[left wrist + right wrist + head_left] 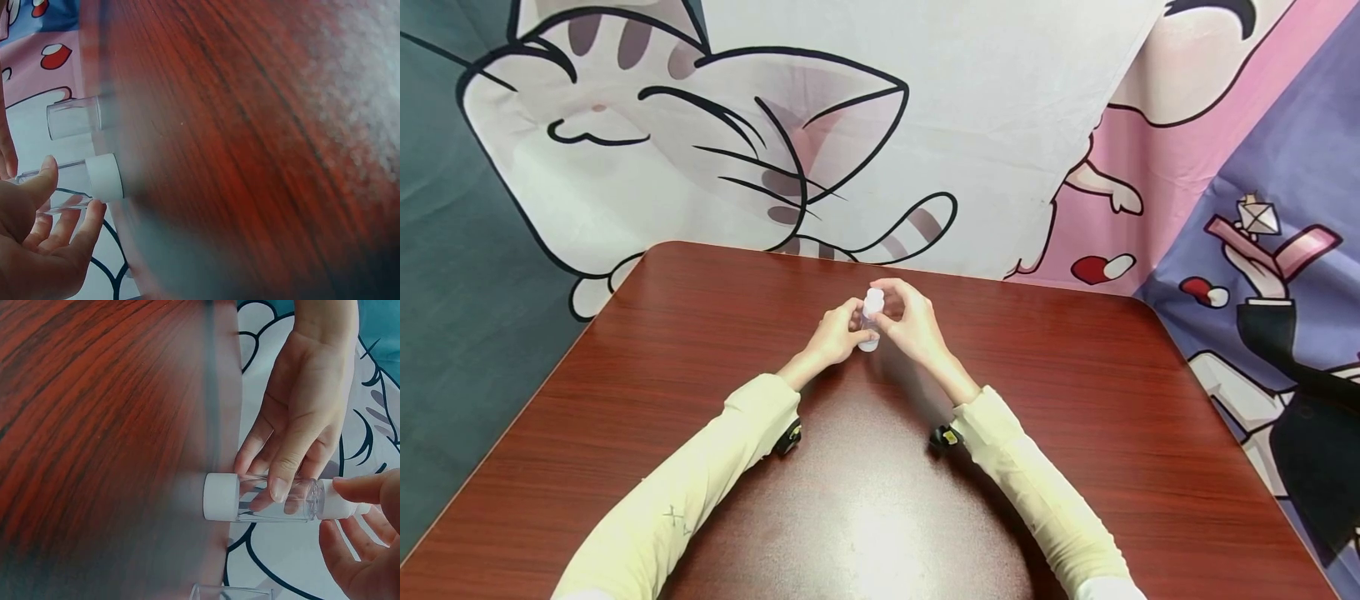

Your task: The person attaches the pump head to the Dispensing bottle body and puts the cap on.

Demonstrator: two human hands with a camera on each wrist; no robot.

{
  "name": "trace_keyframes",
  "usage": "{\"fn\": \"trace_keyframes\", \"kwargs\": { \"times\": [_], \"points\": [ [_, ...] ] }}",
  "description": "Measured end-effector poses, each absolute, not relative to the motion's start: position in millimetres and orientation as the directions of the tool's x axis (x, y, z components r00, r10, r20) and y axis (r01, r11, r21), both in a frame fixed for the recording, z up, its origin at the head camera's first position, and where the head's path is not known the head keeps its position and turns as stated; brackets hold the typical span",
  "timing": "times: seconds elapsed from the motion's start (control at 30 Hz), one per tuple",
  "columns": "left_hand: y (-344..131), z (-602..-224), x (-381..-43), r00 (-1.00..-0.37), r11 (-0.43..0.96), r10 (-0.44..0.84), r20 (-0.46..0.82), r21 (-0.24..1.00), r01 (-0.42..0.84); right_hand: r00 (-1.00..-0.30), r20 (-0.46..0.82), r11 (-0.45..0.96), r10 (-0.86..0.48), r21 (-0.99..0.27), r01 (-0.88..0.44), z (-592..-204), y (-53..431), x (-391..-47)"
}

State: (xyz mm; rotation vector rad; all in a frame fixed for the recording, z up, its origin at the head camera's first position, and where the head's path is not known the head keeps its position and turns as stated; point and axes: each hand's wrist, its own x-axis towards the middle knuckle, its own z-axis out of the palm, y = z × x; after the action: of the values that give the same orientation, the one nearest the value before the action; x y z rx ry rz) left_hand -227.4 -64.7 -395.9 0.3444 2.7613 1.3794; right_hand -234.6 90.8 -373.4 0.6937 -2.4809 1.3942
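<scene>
A small clear bottle (294,509) with a white base and a white top stands upright on the table near its far edge. My left hand (835,335) grips its clear body between thumb and fingers, as the right wrist view shows. The bottle's white top (874,298) is pinched between the thumb and fingers of my right hand (913,323). Beside the bottle, a clear cylindrical cover (74,119) stands on the table in the left wrist view. Only part of that cover shows at the bottom of the right wrist view. In the head view it cannot be made out.
The reddish-brown wooden table (737,300) reaches to a cloth backdrop (1000,125) with cartoon drawings, right behind its far edge. Dark devices are strapped at the left wrist (787,437) and right wrist (945,436). Glare lies on the near tabletop.
</scene>
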Motion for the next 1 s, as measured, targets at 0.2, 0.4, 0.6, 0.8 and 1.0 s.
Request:
{"fn": "trace_keyframes", "kwargs": {
  "times": [0.2,0.4,0.6,0.8,1.0],
  "points": [
    [-64.6,-395.5,-226.4,-0.976,0.583,0.211,0.061,0.793,0.176,-0.878,0.386,0.482,-0.284,-0.734,-0.479,-372.0,90.2,-235.3],
    [-64.3,-395.2,-226.2,-0.974,0.585,0.216,0.064,0.791,0.182,-0.884,0.376,0.485,-0.279,-0.739,-0.467,-372.3,89.1,-237.1],
    [-64.2,-395.3,-226.4,-0.973,0.6,0.218,0.077,0.775,0.196,-0.881,0.362,0.471,-0.306,-0.746,-0.47,-372.4,87.9,-239.7],
    [-63.0,-395.6,-226.9,-0.972,0.61,0.219,0.082,0.767,0.202,-0.873,0.337,0.405,-0.352,-0.786,-0.466,-370.3,88.8,-238.3],
    [-63.3,-394.7,-227.0,-0.972,0.609,0.219,0.082,0.767,0.202,-0.866,0.326,0.38,-0.38,-0.798,-0.467,-369.9,90.4,-236.3]
  ]
}}
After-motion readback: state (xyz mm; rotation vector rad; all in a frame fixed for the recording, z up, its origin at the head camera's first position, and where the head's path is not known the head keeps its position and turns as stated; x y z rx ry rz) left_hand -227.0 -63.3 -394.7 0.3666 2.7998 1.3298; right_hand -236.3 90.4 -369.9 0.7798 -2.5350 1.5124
